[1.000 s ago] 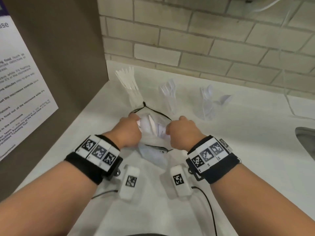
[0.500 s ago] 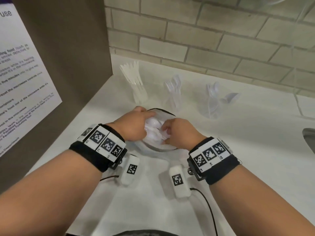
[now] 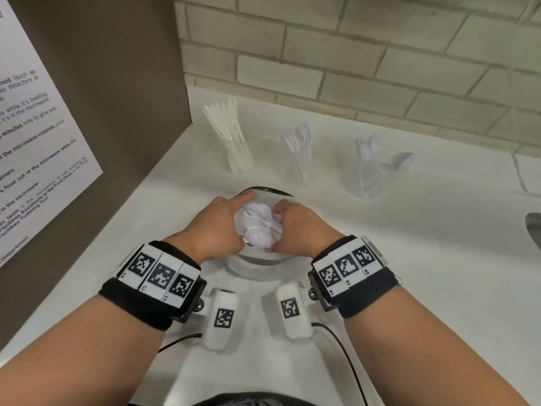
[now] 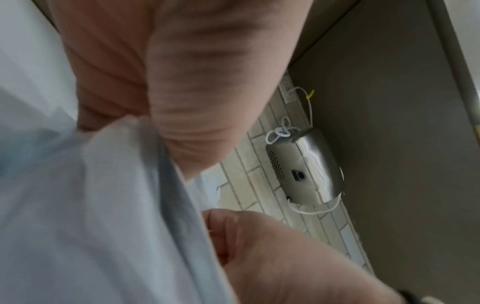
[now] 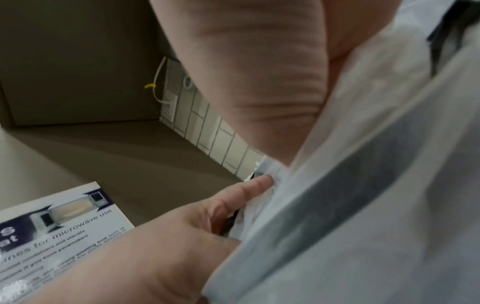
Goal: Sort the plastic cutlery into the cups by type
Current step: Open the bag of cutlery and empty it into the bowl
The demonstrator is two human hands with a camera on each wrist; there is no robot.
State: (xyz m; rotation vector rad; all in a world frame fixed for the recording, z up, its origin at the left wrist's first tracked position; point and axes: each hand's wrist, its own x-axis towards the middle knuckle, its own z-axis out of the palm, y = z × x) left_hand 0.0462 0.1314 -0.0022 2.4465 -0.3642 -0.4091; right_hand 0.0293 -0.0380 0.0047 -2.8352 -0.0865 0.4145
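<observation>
The heap of white cutlery (image 3: 259,230) sits in a clear bowl (image 3: 254,266) at the counter's centre, and you clutch it from both sides, left hand (image 3: 215,227) and right hand (image 3: 295,230) curled round it. Three cups stand toward twelve o'clock: knives (image 3: 234,142), forks (image 3: 297,153), spoons (image 3: 371,165).

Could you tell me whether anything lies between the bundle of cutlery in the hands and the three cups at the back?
Nothing visible does. The bare counter runs from the cutlery bundle, gripped by the left hand and the right hand, to the knife cup, the fork cup and the spoon cup.
</observation>
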